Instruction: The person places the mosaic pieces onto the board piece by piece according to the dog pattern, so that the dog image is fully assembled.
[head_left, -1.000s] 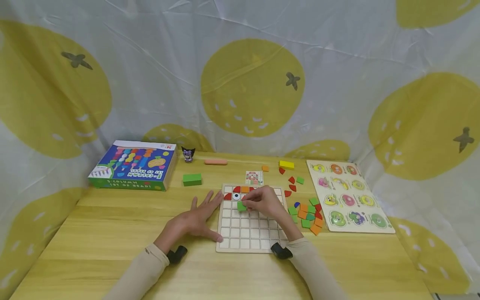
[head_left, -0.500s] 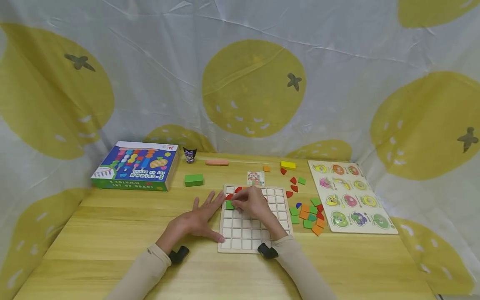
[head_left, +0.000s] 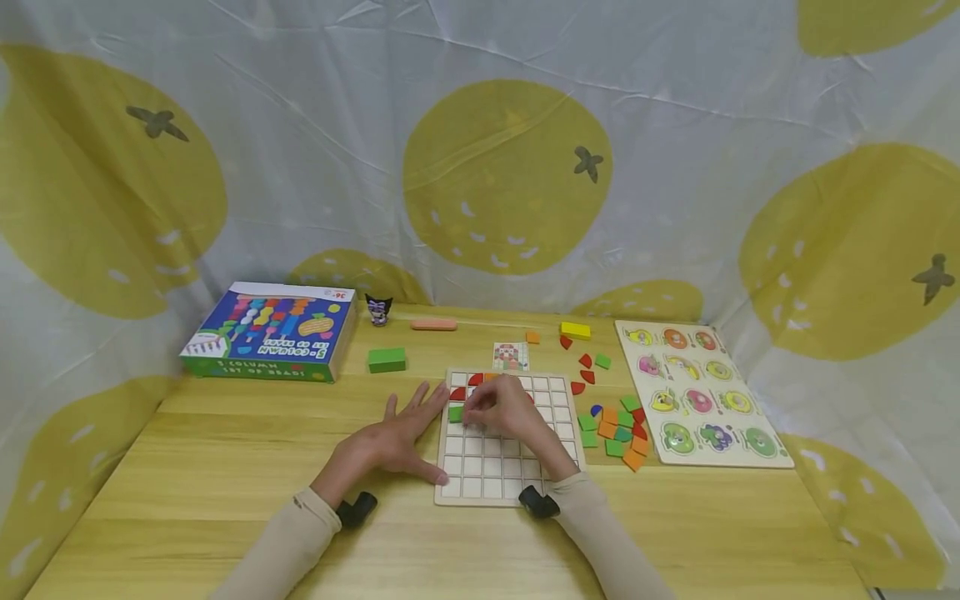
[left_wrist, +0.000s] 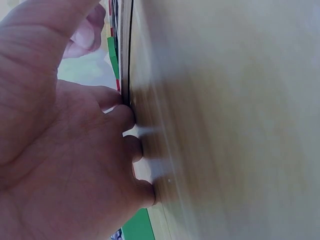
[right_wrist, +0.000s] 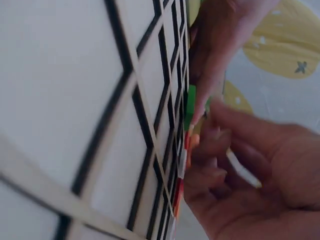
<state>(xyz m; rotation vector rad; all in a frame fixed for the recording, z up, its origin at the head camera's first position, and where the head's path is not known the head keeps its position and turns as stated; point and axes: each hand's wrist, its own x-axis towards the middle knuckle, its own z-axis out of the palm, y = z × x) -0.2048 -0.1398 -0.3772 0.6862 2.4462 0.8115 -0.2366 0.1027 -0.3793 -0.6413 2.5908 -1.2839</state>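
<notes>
My right hand (head_left: 508,408) reaches over the wooden grid board (head_left: 483,466), its thumb and fingertips at the right edge of a green square tile (head_left: 456,414) in the leftmost column. It seems to pinch that tile; the right wrist view (right_wrist: 190,107) leaves the contact partly unclear. Red quarter-round tiles (head_left: 458,393) and an orange tile (head_left: 489,377) lie in the upper rows, partly covered by the right hand. With fingers spread, my left hand (head_left: 390,442) rests along the board's left edge, its fingertips and thumb touching it.
A small pattern card (head_left: 511,356) lies behind the board. To the right are loose green, orange and red tiles (head_left: 615,448) and a fruit puzzle board (head_left: 699,401). A green block (head_left: 386,360), small figurine (head_left: 378,310) and bead-set box (head_left: 270,332) stand at the left.
The right hand has carried the green tile leftward across the board to the leftmost column, then slightly down toward me. The left hand stays at the board's edge.
</notes>
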